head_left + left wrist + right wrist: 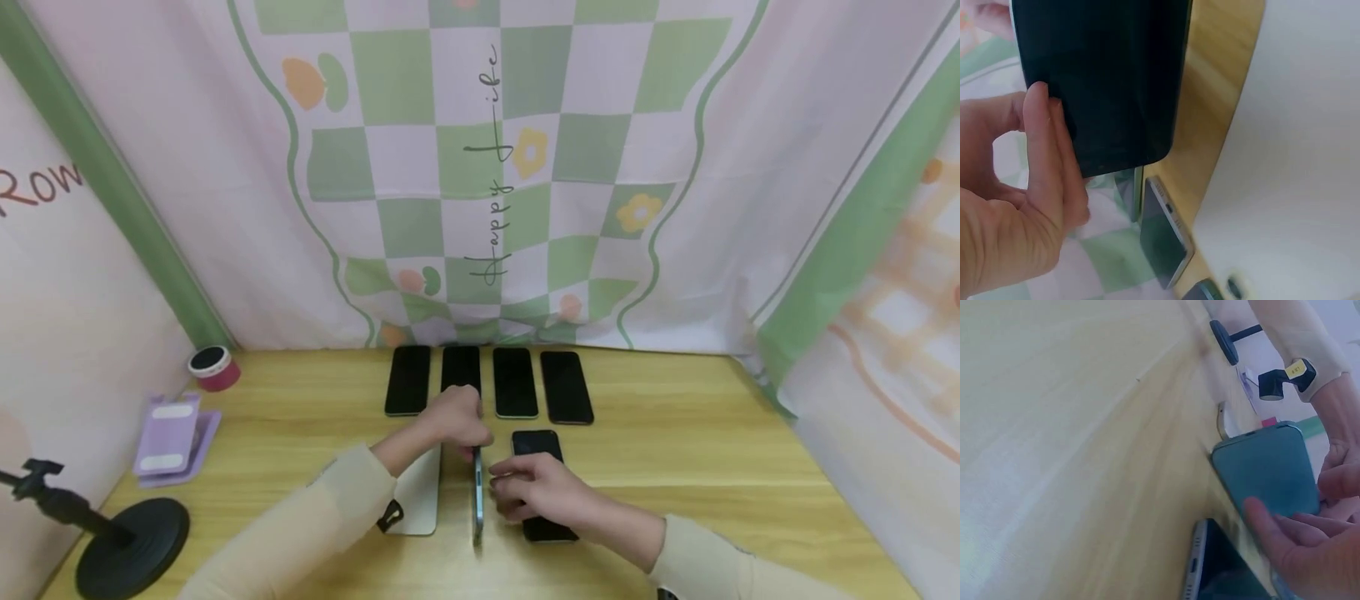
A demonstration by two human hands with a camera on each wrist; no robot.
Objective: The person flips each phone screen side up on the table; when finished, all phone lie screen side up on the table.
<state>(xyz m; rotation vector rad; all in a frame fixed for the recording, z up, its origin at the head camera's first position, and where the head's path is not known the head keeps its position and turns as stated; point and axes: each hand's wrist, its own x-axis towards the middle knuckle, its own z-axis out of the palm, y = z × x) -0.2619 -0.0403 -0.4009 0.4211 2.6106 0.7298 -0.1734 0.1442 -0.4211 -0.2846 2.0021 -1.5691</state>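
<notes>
My left hand (456,417) pinches one end of a blue-green smartphone (478,492), held up on its long edge above the table. Its dark screen (1104,81) lies against the left fingers in the left wrist view, and its plain back (1266,469) faces the right hand. My right hand (540,487) is beside that back with fingers loosely bent; whether a fingertip touches it I cannot tell. Under the right hand lies a black-screened phone (549,528), partly covered. Left of the held phone, a white flat phone-shaped piece (420,500) lies partly behind the left forearm.
Along the table's back edge lie several dark phones (515,383) in a row. At left stand a purple phone stand (168,437), a pink round container (215,371) and a black stand base (135,546). A checkered curtain (480,167) hangs behind the table (675,450).
</notes>
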